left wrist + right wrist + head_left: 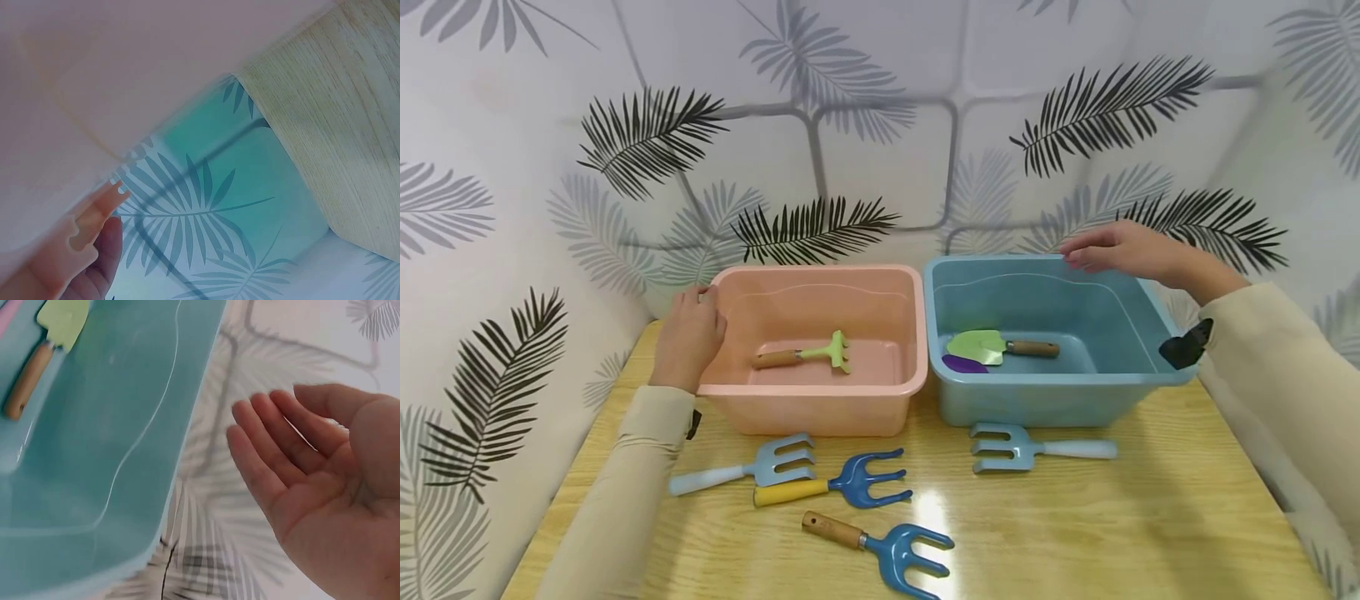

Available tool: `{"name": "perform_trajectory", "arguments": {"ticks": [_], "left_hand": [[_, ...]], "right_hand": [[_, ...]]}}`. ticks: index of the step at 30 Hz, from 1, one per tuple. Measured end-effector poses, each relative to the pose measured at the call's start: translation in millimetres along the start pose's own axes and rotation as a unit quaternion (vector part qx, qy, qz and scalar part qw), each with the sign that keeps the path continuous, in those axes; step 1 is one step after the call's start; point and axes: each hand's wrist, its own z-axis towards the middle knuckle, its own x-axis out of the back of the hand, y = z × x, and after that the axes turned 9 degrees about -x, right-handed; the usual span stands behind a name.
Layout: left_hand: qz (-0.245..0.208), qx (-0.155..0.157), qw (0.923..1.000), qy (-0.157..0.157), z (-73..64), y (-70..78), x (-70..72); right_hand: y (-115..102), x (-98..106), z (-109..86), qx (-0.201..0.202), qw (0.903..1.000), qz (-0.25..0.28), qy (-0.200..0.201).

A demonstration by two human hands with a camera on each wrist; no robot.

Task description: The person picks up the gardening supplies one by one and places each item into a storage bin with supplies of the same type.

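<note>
My left hand (688, 337) grips the left rim of a pink plastic bin (820, 412); in the left wrist view its fingertips (107, 250) curl under the rim's edge. Inside that bin lies a small green hand rake (820, 352) with a wooden handle. My right hand (1123, 252) hovers by the back right rim of a blue bin (1037, 400), fingers relaxed and holding nothing, as the right wrist view shows. A green trowel (981, 344) with a wooden handle and a purple piece (964, 364), partly hidden by the front rim, lie in the blue bin.
On the wooden table (1075, 533) in front lie a light-blue hand fork (775, 462), a yellow-handled blue fork (865, 481), a wooden-handled blue fork (902, 554) and another light-blue fork (1018, 447). A leaf-patterned curtain (880, 167) stands close behind the bins.
</note>
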Motion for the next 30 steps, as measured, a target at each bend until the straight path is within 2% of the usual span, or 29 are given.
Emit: {"name": "perform_trajectory", "arguments": {"ticks": [4,8,11,15,19,23,27,30], "left_hand": [[0.004,0.002,1.0,-0.004,0.5,-1.4,-0.8],[0.005,0.006,1.0,-0.006,1.0,-1.8,-1.0],[0.003,0.01,0.9999,-0.006,0.9,-1.4,-0.3],[0.003,0.01,0.9999,-0.007,0.6,-1.3,0.4],[0.004,0.002,1.0,0.003,0.5,-1.4,0.0],[0.004,-0.006,0.9999,0.014,0.0,-1.9,-0.7],[0.0,-0.003,0.9999,0.011,-0.4,-1.9,-1.9],[-0.002,0.001,1.0,0.009,-0.5,-1.2,-1.9]], "right_hand": [[14.1,4.9,-8.9,-0.011,0.9957,-0.055,0.074],[34.9,2.1,-9.3,-0.013,0.9829,-0.123,0.136],[52.1,-3.6,-8.2,-0.03,0.9744,-0.162,0.153],[70.8,-14.1,-8.4,-0.059,0.9736,-0.168,0.142],[87.6,-28.4,-5.9,-0.061,0.9762,-0.158,0.136],[99.4,-43.6,-0.7,-0.048,0.9742,-0.147,0.164],[103.4,-55.6,1.4,-0.038,0.9646,-0.157,0.208],[103.5,-58.6,1.1,-0.038,0.9606,-0.168,0.218]]}}
